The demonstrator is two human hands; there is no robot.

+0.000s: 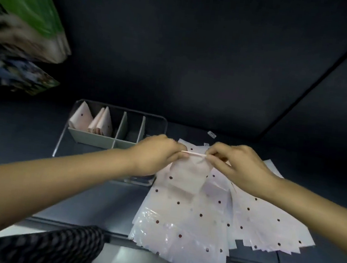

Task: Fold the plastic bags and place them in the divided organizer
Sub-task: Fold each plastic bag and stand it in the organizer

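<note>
Both hands pinch the top edge of one dotted plastic bag: the left hand and right hand hold it taut between them, likely to line up a fold. It hangs over the bag pile, beside the divided organizer, where folded triangles already stand.

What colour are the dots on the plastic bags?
Dark red dots on pale pink plastic bags, seen in the head view.
</note>
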